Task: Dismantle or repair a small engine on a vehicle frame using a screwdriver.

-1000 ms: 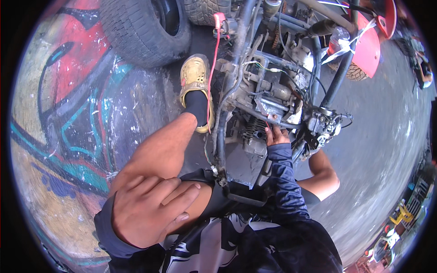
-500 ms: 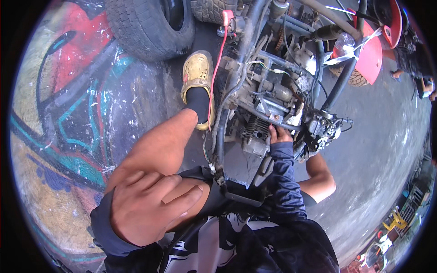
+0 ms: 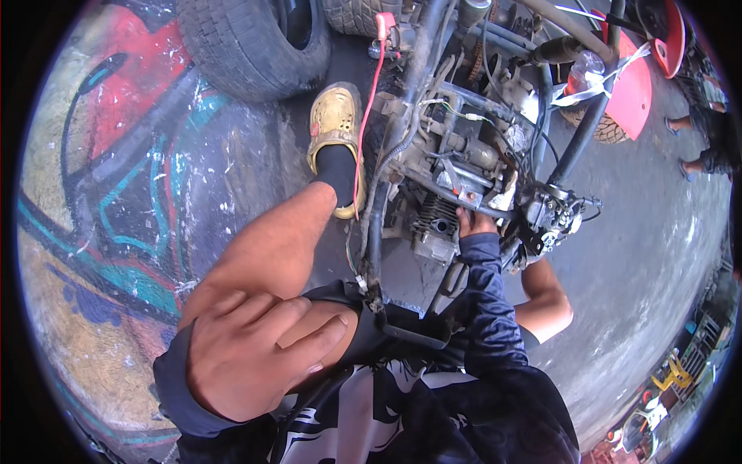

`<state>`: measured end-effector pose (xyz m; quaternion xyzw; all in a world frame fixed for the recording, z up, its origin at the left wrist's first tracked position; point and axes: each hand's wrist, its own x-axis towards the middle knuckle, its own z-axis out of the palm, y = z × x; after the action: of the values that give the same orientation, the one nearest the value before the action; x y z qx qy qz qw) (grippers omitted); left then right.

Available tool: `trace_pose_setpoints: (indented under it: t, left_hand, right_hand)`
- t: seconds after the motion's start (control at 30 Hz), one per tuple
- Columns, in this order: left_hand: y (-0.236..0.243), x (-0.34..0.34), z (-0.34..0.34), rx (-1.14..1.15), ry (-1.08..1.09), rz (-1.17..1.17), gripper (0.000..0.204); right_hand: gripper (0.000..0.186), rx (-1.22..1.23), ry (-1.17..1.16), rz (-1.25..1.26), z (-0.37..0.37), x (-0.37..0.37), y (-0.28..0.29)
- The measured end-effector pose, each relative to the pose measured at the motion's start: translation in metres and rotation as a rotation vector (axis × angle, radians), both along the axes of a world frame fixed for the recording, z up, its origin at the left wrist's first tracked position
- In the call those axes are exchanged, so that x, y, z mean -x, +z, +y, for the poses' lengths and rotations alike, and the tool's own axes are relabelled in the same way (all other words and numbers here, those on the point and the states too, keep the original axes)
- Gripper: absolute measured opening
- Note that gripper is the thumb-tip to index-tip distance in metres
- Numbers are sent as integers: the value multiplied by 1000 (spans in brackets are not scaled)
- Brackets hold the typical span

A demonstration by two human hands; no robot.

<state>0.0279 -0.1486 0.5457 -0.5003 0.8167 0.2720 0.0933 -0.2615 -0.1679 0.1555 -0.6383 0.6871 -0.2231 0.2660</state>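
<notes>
My left hand (image 3: 251, 352) lies on my bent left leg, its fingers stretched out and holding nothing. My right hand (image 3: 476, 223) reaches in beside the finned engine cylinder (image 3: 434, 226), just under a dark frame tube (image 3: 452, 195). Its fingertips are hidden there, so I cannot tell whether they grip anything. The engine sits inside a bare tubular vehicle frame (image 3: 372, 240). To the right of my right hand is a carburetor-like metal part (image 3: 547, 220) with hoses. A red cable (image 3: 366, 127) runs down the frame's left side from a red clamp (image 3: 385, 23).
A large tire (image 3: 251, 54) lies at the far left, near a painted wall (image 3: 116, 178). A clear bottle (image 3: 585, 73) is tied to the frame beside a red fender (image 3: 630, 97). Another person's legs (image 3: 699, 143) show at the right. A yellow object (image 3: 675, 374) lies among clutter at lower right.
My right hand has shifted slightly, and its fingers now reach further out of sight beside the cylinder. My left hand stays put. At the right edge the other person's legs have moved.
</notes>
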Motion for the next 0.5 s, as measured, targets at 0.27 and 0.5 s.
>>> trace_pose_setpoints:
  t: [0.27,0.5]
  left_hand:
    - [-7,2,-3,-30,17,36,45]
    - [3,0,-1,-20,50,28,46]
  right_hand:
    - [34,-129,-97,-6,23,2,-8]
    - [34,-43,50,-22,10,-15,3]
